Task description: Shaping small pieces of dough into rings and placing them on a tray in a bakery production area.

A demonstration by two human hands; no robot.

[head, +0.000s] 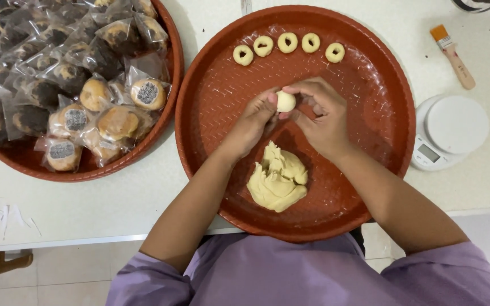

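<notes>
Both hands pinch the dough ball [285, 101]: left hand [252, 122] cups it, right hand [319, 116] closes fingertips on it, above the tray [222, 85] centre. Keep pressure light and even; dough lump [277, 180] sits nearer you, rings [287, 42] at the tray's far rim.

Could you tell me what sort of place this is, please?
Probably a home baking workspace: a lump of pale dough on a round red-brown plastic tray, a small white kitchen scale, and clear-wrapped pastries heaped in a second tray.
</notes>
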